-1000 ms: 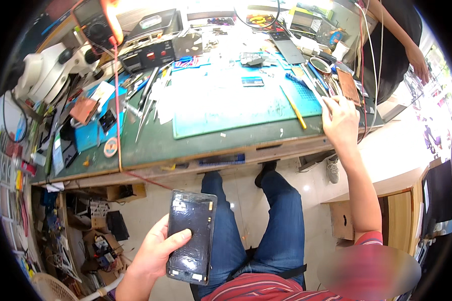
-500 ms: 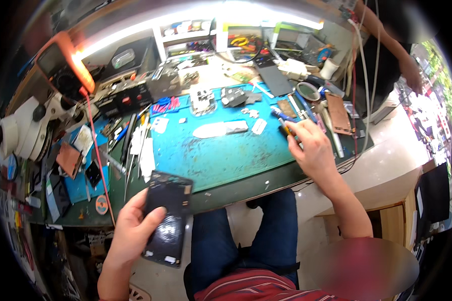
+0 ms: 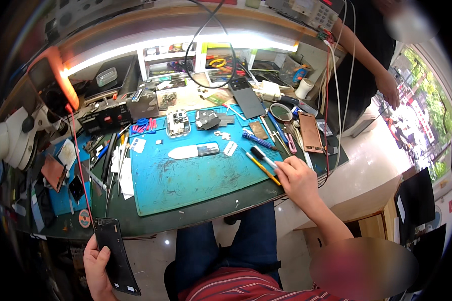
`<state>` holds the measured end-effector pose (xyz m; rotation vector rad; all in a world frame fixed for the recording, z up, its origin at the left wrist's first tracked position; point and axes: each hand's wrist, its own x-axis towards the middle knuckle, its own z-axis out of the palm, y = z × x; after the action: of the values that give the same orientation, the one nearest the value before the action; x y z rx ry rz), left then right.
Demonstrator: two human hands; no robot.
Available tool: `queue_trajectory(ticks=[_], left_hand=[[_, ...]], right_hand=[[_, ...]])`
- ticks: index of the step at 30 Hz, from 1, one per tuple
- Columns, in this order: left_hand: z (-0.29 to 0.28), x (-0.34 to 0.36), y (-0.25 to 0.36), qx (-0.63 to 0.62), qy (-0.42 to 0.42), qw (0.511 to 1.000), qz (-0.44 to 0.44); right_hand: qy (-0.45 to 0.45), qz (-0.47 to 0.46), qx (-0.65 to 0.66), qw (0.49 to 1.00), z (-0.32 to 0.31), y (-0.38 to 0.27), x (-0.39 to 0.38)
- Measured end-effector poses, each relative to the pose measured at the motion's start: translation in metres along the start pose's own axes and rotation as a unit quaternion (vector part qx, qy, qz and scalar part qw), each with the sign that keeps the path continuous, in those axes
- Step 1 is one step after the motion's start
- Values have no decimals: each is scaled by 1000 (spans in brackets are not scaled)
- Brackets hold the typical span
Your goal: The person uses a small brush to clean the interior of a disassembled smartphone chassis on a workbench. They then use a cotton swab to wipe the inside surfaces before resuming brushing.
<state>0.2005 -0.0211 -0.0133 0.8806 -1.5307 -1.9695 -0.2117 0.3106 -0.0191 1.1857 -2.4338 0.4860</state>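
My left hand (image 3: 96, 266) is closed round a black phone body (image 3: 118, 258), thumb on its dark face, below the bench's front edge. Small white bits show at the phone's lower end. Over the right front of the blue mat (image 3: 186, 188), my right hand (image 3: 299, 183) pinches the pale barrel of a pen-shaped tool (image 3: 262, 156) with a black end. Close beside it, a thin yellow pen-like tool (image 3: 262, 169) lies slanted, its lower end near my fingers. A blue screwdriver-like tool (image 3: 258, 139) lies just beyond. A flat white blade-shaped tool (image 3: 193, 150) rests mid-mat.
Phone parts (image 3: 178, 123) and a dark slab (image 3: 246, 98) lie toward the back. Right of the mat are a round magnifier (image 3: 281, 111) and a copper-coloured plate (image 3: 310, 131). An orange-framed device (image 3: 60, 80) stands left. Another person's arm (image 3: 369, 62) hangs at the right.
My view has shifted. The phone in my left hand sits lower and further left, away from the mat. My right hand has drawn the pen-shaped tool from the cluster toward the mat's front right.
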Motion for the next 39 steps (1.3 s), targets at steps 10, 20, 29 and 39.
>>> queue_trajectory(ticks=[10, 20, 29, 39], left_hand=[[-29, -44, -8, -5, 70, 998, 2], [-98, -88, 16, 7, 213, 973, 92], [-159, -128, 32, -1, 275, 958, 80], [-163, -131, 23, -16, 354, 930, 99]], right_hand=[[-11, -132, -43, 990, -20, -66, 8], [-101, -204, 130, 965, -16, -109, 25], [-222, -285, 321, 875, 3, -130, 29], [-264, -388, 401, 787, 21, -159, 40]])
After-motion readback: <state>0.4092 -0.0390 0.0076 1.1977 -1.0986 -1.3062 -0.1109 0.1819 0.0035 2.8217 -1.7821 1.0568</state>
